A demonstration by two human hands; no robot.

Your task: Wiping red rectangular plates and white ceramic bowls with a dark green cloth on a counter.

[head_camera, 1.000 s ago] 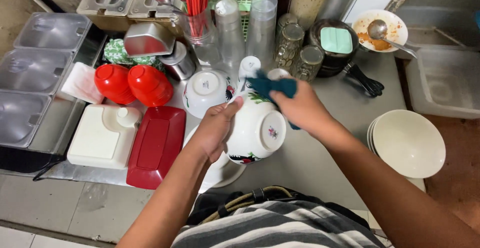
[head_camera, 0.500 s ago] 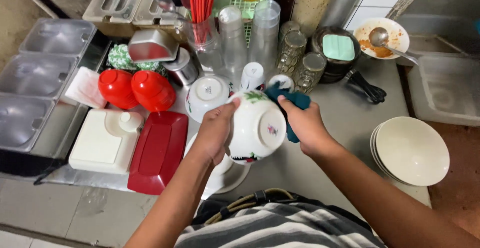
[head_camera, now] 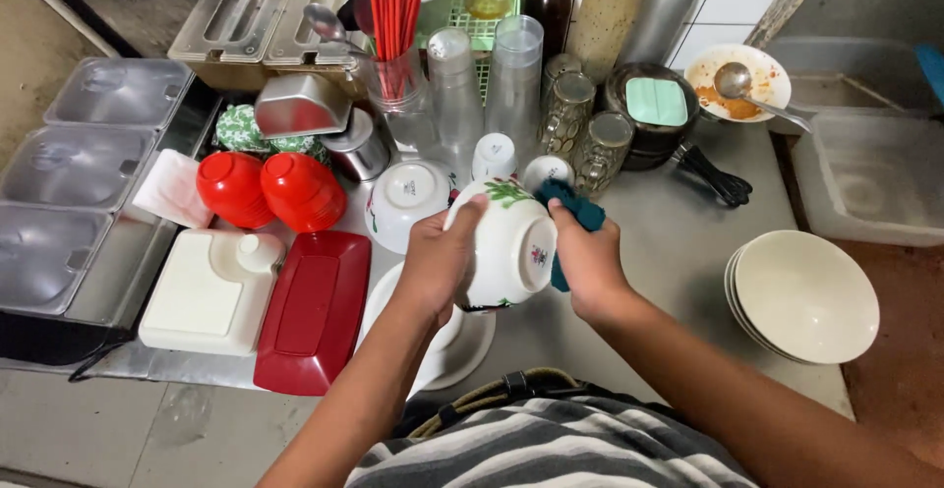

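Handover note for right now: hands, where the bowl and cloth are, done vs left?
Left hand grips the white floral bowl, tilted on its side above the steel counter.
Right hand presses a dark teal cloth against the bowl's base.
Done: a stack of cream bowls sits at right, an upturned white bowl behind.
Left: wiping this bowl is in progress; it is not yet set down.

A glossy white ceramic bowl (head_camera: 506,247) with a printed floral pattern, smooth and shiny. Against it, a soft, matt dark teal cloth (head_camera: 570,215). The tabletop (head_camera: 669,252) is dull grey brushed metal. Nearby: shiny red plastic bowls (head_camera: 265,189), clear plastic cups (head_camera: 516,80), matt cream bowls (head_camera: 806,296), and satin steel containers (head_camera: 74,164).
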